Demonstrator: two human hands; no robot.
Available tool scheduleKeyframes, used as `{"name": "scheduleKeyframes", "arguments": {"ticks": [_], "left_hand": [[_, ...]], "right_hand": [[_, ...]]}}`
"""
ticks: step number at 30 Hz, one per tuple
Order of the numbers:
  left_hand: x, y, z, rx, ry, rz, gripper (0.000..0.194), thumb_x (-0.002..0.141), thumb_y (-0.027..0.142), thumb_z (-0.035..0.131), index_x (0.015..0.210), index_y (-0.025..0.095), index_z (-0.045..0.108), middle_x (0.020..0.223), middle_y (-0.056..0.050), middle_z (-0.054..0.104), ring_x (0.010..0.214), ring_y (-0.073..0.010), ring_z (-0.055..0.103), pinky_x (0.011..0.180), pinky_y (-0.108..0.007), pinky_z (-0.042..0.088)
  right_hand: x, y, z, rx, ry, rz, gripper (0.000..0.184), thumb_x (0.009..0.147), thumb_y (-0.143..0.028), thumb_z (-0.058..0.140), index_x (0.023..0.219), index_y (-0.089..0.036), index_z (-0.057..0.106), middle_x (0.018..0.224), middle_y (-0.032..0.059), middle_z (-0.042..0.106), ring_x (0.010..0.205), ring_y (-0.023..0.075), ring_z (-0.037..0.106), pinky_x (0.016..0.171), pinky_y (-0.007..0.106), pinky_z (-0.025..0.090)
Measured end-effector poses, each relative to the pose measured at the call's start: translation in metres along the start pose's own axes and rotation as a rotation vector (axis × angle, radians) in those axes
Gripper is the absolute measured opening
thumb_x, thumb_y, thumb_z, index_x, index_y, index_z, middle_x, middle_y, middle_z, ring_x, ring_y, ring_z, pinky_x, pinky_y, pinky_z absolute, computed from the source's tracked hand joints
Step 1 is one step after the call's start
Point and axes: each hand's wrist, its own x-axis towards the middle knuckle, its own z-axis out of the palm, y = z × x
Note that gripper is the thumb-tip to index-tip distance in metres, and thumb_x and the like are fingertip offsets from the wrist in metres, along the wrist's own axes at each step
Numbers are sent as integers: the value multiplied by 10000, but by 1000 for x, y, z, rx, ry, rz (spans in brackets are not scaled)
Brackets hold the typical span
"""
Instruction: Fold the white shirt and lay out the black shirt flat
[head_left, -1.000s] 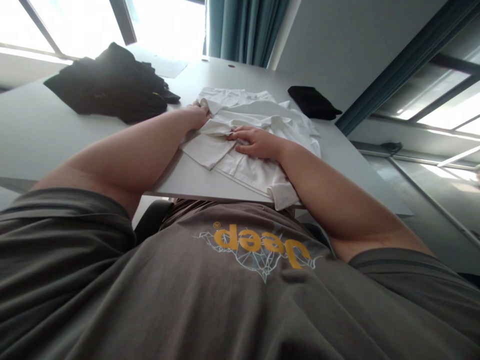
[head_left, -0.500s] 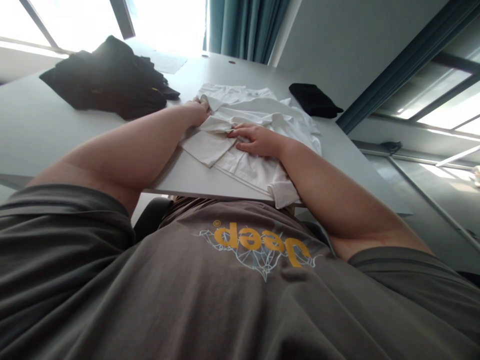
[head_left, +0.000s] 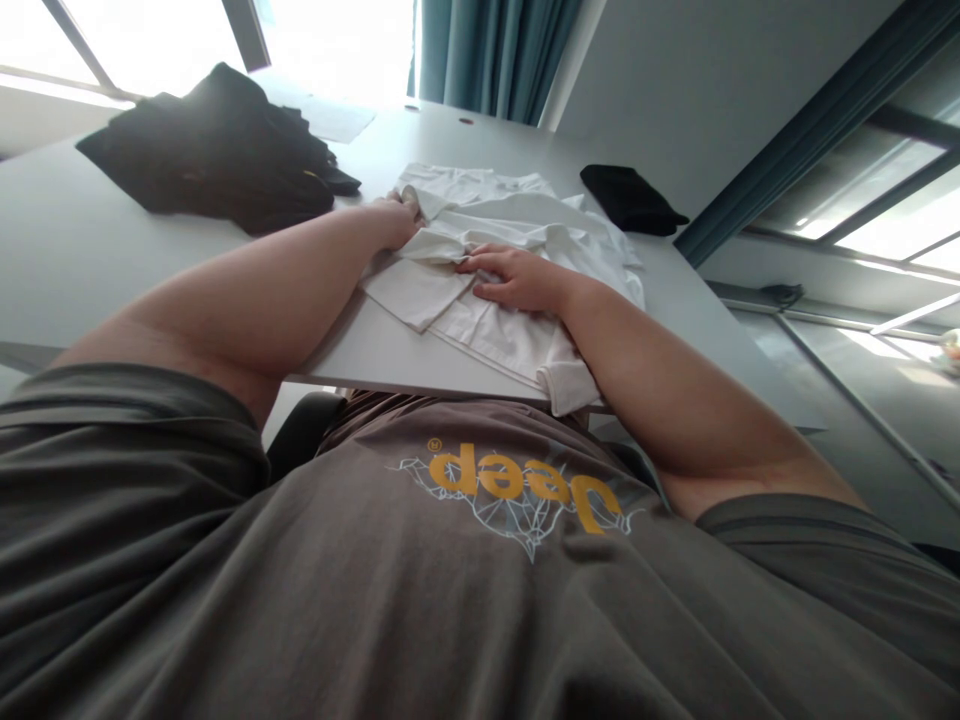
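Observation:
A white shirt (head_left: pixel 517 220) lies rumpled and partly folded on the table, one cuff (head_left: pixel 568 385) by the front edge. At its left side my left hand (head_left: pixel 403 218) is closed on a bit of the cloth; some of its fingers are hidden. My right hand (head_left: pixel 517 277) rests on the middle of the shirt, palm down with fingers apart. Its fingertips touch the edge of a fold, next to a flat strip of white cloth (head_left: pixel 420 293) that lies toward me.
On the left of the white table (head_left: pixel 90 260) sits a heap of dark clothes (head_left: pixel 217 155). A folded black cloth (head_left: pixel 631 200) lies at the right edge. Behind the table hang teal curtains (head_left: pixel 491 60) beside bright windows.
Almost nothing differs. Both hands keep their places on the white shirt, and the view has shifted very slightly.

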Motion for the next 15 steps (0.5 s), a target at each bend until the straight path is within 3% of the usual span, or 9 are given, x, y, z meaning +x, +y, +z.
{"name": "scheduleKeyframes", "arguments": {"ticks": [3, 7, 15], "left_hand": [[-3, 3, -2, -60, 1, -88, 932, 1195, 826, 238, 1861, 176, 296, 1773, -76, 455, 1371, -279, 470, 1246, -493, 384], [-6, 6, -5, -116, 6, -88, 1025, 1135, 914, 292, 1870, 200, 313, 1747, -84, 502, 1397, -326, 470, 1255, -555, 369], [-9, 7, -7, -80, -2, -84, 816, 1246, 709, 318, 1866, 178, 305, 1821, -87, 401, 1403, -291, 486, 1265, -494, 363]], "right_hand": [[1, 1, 0, 1, 6, -6, 567, 973, -485, 754, 1524, -360, 799, 1674, 51, 657, 1591, 353, 578, 1421, 555, 383], [0, 0, 0, -1, 6, -6, 552, 979, -471, 762, 1518, -359, 804, 1664, 44, 665, 1593, 350, 577, 1419, 554, 388], [0, 0, 0, -7, 11, -9, 565, 970, -474, 754, 1518, -350, 806, 1671, 49, 661, 1583, 350, 584, 1410, 555, 399]]}}
